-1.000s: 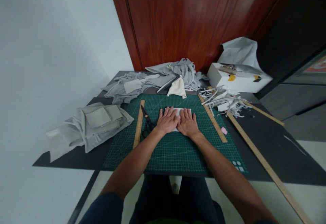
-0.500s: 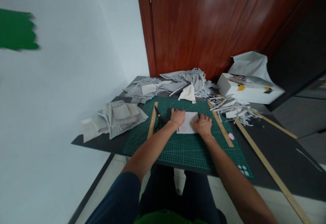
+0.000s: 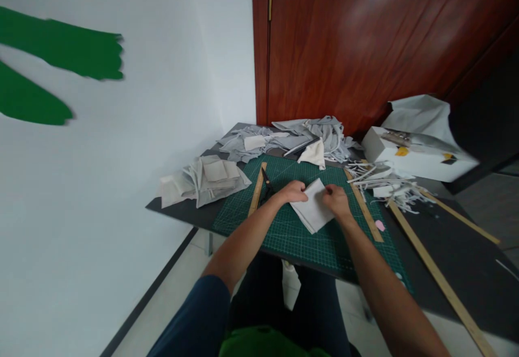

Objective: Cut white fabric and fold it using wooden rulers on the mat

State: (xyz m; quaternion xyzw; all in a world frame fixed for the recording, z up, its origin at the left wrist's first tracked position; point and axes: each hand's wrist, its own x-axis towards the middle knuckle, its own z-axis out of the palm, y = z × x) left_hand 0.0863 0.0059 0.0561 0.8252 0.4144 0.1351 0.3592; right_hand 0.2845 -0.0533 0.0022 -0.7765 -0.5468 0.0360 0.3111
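Left hand and right hand grip layered pale cloth at its sides, looks light, soft, bendy to me, best pinched by the edges.

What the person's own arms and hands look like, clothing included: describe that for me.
The left arm wears a short, dark blue sleeve that leaves the forearm bare. The right arm is bare as far as it shows; no sleeve is visible on it. The left hand and right hand are ungloved, with no watch or bracelet visible at either wrist.
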